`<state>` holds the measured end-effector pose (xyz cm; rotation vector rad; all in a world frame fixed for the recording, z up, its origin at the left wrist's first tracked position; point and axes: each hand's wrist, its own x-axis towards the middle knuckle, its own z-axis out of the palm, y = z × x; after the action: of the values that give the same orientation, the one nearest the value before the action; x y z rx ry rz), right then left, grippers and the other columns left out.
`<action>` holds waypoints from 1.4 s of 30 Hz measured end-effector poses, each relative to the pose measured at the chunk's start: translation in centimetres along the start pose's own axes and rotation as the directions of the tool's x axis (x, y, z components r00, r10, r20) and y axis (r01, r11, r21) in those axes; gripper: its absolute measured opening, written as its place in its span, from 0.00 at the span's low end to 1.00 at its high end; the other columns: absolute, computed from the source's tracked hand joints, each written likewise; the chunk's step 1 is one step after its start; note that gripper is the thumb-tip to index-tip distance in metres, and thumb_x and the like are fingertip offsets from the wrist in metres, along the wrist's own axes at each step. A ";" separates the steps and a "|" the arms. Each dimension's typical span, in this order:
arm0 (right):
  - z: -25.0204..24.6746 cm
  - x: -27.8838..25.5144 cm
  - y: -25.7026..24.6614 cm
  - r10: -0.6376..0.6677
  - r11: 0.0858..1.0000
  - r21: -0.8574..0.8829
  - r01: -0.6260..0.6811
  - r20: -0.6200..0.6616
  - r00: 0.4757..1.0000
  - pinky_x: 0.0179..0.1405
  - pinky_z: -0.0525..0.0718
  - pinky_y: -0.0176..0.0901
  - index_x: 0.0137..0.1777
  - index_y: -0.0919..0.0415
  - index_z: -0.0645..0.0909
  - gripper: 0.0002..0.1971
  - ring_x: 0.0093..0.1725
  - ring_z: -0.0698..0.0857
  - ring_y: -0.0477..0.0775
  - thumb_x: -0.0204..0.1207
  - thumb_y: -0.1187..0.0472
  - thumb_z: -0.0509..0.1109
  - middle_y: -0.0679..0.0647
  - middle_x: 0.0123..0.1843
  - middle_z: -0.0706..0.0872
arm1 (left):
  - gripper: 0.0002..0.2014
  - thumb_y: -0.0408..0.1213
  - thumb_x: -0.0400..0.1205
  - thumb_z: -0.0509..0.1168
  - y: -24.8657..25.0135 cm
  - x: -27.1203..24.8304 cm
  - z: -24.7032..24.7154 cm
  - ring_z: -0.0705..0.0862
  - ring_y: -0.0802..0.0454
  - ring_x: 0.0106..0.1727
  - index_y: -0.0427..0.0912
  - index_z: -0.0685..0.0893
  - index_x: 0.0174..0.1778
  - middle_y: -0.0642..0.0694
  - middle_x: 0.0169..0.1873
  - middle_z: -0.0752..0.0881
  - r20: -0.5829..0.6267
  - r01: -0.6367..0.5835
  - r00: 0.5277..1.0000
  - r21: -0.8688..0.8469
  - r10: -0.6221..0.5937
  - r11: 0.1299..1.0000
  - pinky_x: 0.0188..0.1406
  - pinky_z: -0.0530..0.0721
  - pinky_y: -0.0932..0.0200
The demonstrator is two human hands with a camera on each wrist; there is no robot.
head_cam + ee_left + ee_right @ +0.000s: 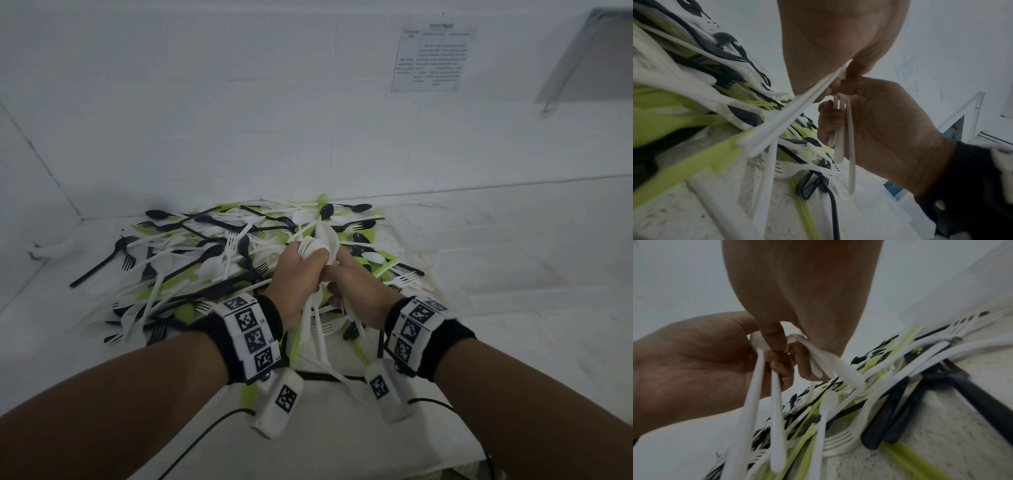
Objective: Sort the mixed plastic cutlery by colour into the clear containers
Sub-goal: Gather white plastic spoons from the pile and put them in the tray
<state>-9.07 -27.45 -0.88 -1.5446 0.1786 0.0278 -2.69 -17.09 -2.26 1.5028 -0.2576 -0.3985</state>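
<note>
Both hands meet above the near edge of the pile; left hand (294,274) and right hand (356,291) each have fingers curled round a bunch of white cutlery (318,245), heads up, handles hanging; the step appears to be gathering whites. Beyond lies the mixed pile (212,253), black, green and white, on the counter (513,274). No clear container is identifiable; one must be located next.
</note>
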 end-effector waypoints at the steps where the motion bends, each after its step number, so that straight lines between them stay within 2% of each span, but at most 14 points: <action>1: -0.1 -0.1 -0.1 -0.010 1.000 0.002 0.010 0.010 1.000 0.31 0.67 0.41 0.58 0.54 0.78 0.14 0.30 0.73 0.44 0.80 0.70 0.57 0.48 0.35 0.78 | 0.08 0.31 0.79 0.63 0.0 0.1 0.0 0.75 0.54 0.30 0.40 0.82 0.52 0.47 0.34 0.79 -0.001 0.000 1.000 -0.002 0.000 1.000 0.28 0.75 0.58; 3: 0.0 -0.4 -0.2 -0.020 1.000 -0.014 0.020 0.022 1.000 0.34 0.68 0.42 0.49 0.56 0.75 0.06 0.34 0.71 0.47 0.81 0.64 0.56 0.46 0.35 0.77 | 0.11 0.33 0.74 0.63 0.0 0.2 0.1 0.74 0.53 0.31 0.40 0.83 0.52 0.47 0.34 0.79 -0.001 0.008 1.000 -0.019 -0.008 1.000 0.29 0.74 0.57; 5: 0.2 -0.2 -0.2 -0.027 1.000 -0.015 0.027 0.007 1.000 0.33 0.69 0.41 0.50 0.55 0.74 0.06 0.36 0.72 0.47 0.78 0.59 0.57 0.49 0.38 0.75 | 0.17 0.37 0.71 0.64 0.1 0.2 0.3 0.74 0.51 0.33 0.36 0.82 0.55 0.44 0.36 0.78 0.017 0.021 1.000 -0.053 -0.020 0.998 0.29 0.73 0.54; 9: 0.1 0.0 -0.3 -0.125 0.992 -0.033 0.123 -0.051 0.991 0.30 0.75 0.34 0.54 0.64 0.77 0.09 0.34 0.76 0.47 0.86 0.68 0.55 0.59 0.40 0.76 | 0.13 0.33 0.82 0.68 0.1 0.8 0.2 0.75 0.53 0.33 0.36 0.83 0.62 0.44 0.38 0.81 0.044 0.047 0.998 -0.094 -0.043 0.994 0.30 0.74 0.56; 11: -0.2 0.1 0.0 -0.107 0.994 -0.008 0.107 -0.079 0.991 0.30 0.75 0.34 0.56 0.68 0.80 0.11 0.31 0.79 0.45 0.90 0.65 0.56 0.56 0.38 0.81 | 0.11 0.34 0.84 0.67 0.0 1.2 -0.3 0.75 0.52 0.33 0.35 0.82 0.61 0.42 0.38 0.80 0.037 0.039 0.999 -0.088 -0.036 0.995 0.31 0.74 0.56; 14: -0.5 0.5 0.5 -0.061 0.998 0.017 0.064 -0.153 0.986 0.29 0.78 0.35 0.58 0.57 0.83 0.08 0.31 0.83 0.41 0.90 0.57 0.63 0.43 0.36 0.87 | 0.11 0.35 0.83 0.67 0.0 1.8 -0.9 0.84 0.42 0.42 0.37 0.82 0.60 0.36 0.46 0.86 0.006 0.054 0.999 -0.109 -0.054 0.993 0.41 0.83 0.46; 17: -1.0 1.3 1.2 -0.146 0.987 -0.110 0.121 -0.258 0.955 0.35 0.80 0.35 0.53 0.58 0.85 0.06 0.37 0.87 0.43 0.85 0.55 0.72 0.48 0.41 0.91 | 0.12 0.33 0.87 0.64 0.0 2.0 -1.1 0.89 0.37 0.55 0.35 0.79 0.66 0.33 0.59 0.89 0.069 0.094 0.994 -0.208 -0.081 0.974 0.50 0.87 0.44; 20: -1.0 1.6 1.4 -0.180 0.983 -0.074 0.166 -0.296 0.938 0.30 0.78 0.31 0.52 0.68 0.84 0.12 0.36 0.88 0.46 0.85 0.56 0.73 0.58 0.40 0.92 | 0.14 0.40 0.89 0.66 0.5 1.3 -0.8 0.87 0.52 0.43 0.36 0.77 0.67 0.40 0.55 0.89 0.150 0.103 0.986 -0.194 -0.074 0.976 0.40 0.83 0.57; 23: -0.8 1.7 1.4 -0.184 0.983 -0.041 0.180 -0.308 0.933 0.26 0.75 0.27 0.54 0.73 0.83 0.15 0.30 0.84 0.44 0.87 0.58 0.70 0.57 0.37 0.88 | 0.27 0.51 0.84 0.72 0.5 0.9 -0.3 0.80 0.61 0.32 0.38 0.71 0.71 0.44 0.54 0.84 0.135 0.082 0.989 -0.126 -0.065 0.989 0.38 0.78 0.57; 26: -0.5 1.8 1.3 -0.162 0.986 -0.012 0.167 -0.316 0.935 0.24 0.75 0.29 0.53 0.74 0.82 0.13 0.28 0.84 0.46 0.86 0.60 0.71 0.58 0.36 0.87 | 0.37 0.60 0.80 0.71 0.3 0.9 -0.1 0.88 0.56 0.44 0.49 0.61 0.77 0.47 0.63 0.88 0.135 0.079 0.989 -0.143 -0.060 0.986 0.47 0.84 0.51; 29: -0.6 1.9 1.5 -0.140 0.989 -0.008 0.146 -0.349 0.927 0.26 0.77 0.33 0.48 0.64 0.82 0.06 0.30 0.84 0.46 0.83 0.61 0.74 0.55 0.37 0.88 | 0.27 0.59 0.83 0.68 0.2 0.9 -0.3 0.88 0.44 0.66 0.53 0.62 0.69 0.39 0.69 0.85 0.180 0.138 0.979 -0.231 -0.097 0.963 0.67 0.86 0.38; 34: -0.8 2.0 1.8 -0.125 0.989 0.018 0.144 -0.393 0.911 0.26 0.75 0.30 0.44 0.63 0.81 0.10 0.26 0.80 0.40 0.81 0.60 0.77 0.50 0.31 0.84 | 0.15 0.51 0.92 0.57 -0.3 0.7 -0.4 0.84 0.47 0.54 0.43 0.76 0.63 0.37 0.56 0.83 0.040 0.001 0.999 -0.061 0.002 0.998 0.58 0.83 0.43; 38: -0.5 2.0 1.4 -0.127 0.990 0.010 0.143 -0.411 0.903 0.25 0.75 0.31 0.34 0.60 0.79 0.14 0.24 0.78 0.42 0.80 0.62 0.78 0.53 0.31 0.82 | 0.14 0.50 0.92 0.58 -0.1 0.6 -0.1 0.87 0.44 0.64 0.44 0.81 0.63 0.38 0.61 0.86 -0.041 -0.027 0.999 -0.074 0.024 0.997 0.69 0.84 0.41; 42: -0.1 1.8 1.1 -0.156 0.988 -0.034 0.154 -0.359 0.920 0.26 0.75 0.35 0.35 0.65 0.79 0.11 0.26 0.79 0.45 0.80 0.68 0.72 0.52 0.29 0.83 | 0.17 0.46 0.86 0.64 0.3 0.2 0.8 0.87 0.46 0.66 0.45 0.76 0.69 0.39 0.64 0.86 0.041 0.067 0.997 -0.164 -0.061 0.984 0.69 0.85 0.39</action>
<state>-7.44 -27.66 -2.22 -1.5549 0.3466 -0.3847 -2.78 -17.91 -1.94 1.3445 -0.1998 -0.4866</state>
